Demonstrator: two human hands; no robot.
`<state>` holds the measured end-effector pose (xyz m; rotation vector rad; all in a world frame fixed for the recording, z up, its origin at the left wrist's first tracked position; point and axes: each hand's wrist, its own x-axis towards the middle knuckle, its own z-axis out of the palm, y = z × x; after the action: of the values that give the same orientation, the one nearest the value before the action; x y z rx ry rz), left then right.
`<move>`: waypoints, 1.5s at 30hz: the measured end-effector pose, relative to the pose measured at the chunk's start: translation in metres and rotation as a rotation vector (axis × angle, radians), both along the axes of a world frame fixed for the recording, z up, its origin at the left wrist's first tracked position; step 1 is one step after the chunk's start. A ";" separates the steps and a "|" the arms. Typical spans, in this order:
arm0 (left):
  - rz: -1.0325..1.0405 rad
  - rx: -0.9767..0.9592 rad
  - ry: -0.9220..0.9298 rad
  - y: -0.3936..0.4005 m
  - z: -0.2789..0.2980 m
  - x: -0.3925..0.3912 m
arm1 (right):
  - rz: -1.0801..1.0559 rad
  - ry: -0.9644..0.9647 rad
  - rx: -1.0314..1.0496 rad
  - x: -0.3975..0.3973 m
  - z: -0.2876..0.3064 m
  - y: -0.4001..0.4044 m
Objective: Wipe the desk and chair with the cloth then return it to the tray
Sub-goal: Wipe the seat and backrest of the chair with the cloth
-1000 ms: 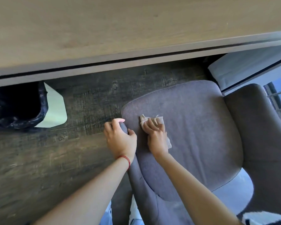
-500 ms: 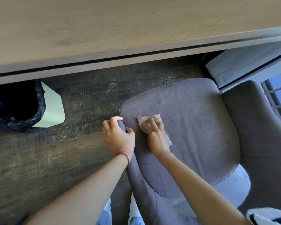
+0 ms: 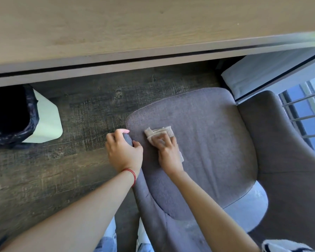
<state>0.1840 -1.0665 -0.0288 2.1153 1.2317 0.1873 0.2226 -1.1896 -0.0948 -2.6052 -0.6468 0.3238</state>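
Beige cloth (image 3: 158, 132) under flat right hand (image 3: 168, 153) by seat (image 3: 216, 142) edge; left hand (image 3: 123, 153) grips armrest (image 3: 128, 140).

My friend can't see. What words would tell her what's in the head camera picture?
A person's right hand presses a beige cloth onto a grey chair seat while the left hand grips the chair's arm. A wooden desk is above; a black-lined bin stands left.

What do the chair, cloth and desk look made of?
Chair: matte grey-brown woven upholstery, with a fine weave visible and a piped seam round the seat; probably padded beneath.
Cloth: soft beige textile with a ribbed weave, folded limply; probably cotton, though the fibre is not certain.
Desk: pale wood grain, matte finish; solid wood, veneer or laminate cannot be told apart here.
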 end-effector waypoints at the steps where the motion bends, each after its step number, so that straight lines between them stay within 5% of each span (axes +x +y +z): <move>1: -0.001 -0.002 0.000 0.000 0.000 0.000 | -0.099 -0.013 -0.012 0.011 0.000 -0.007; 4: 0.005 -0.009 0.009 0.000 0.000 0.001 | -0.375 0.008 -0.050 0.025 -0.004 -0.006; 10: -0.003 -0.023 0.008 0.001 0.005 -0.002 | 0.010 0.049 -0.037 -0.026 -0.002 0.009; 14: 0.000 -0.018 0.011 0.001 0.002 -0.001 | -0.244 0.033 -0.120 -0.015 -0.007 -0.010; 19: -0.003 -0.015 0.010 0.000 0.002 -0.001 | 0.068 -0.003 -0.021 -0.015 -0.004 0.000; 24: -0.001 -0.013 0.000 0.001 0.000 -0.001 | -0.549 0.036 0.026 0.033 -0.010 0.017; 31: -0.001 -0.022 0.005 0.001 0.001 -0.001 | 0.158 -0.056 0.101 -0.007 -0.008 0.024; 36: 0.002 -0.030 0.008 0.002 0.000 0.000 | -0.546 -0.042 0.237 0.056 -0.004 0.011; 45: -0.007 -0.022 -0.004 0.001 0.001 -0.001 | 0.032 0.073 0.218 0.012 -0.003 0.024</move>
<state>0.1828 -1.0654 -0.0283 2.0990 1.2185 0.1738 0.2348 -1.1656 -0.0974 -2.3666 -0.6606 0.3369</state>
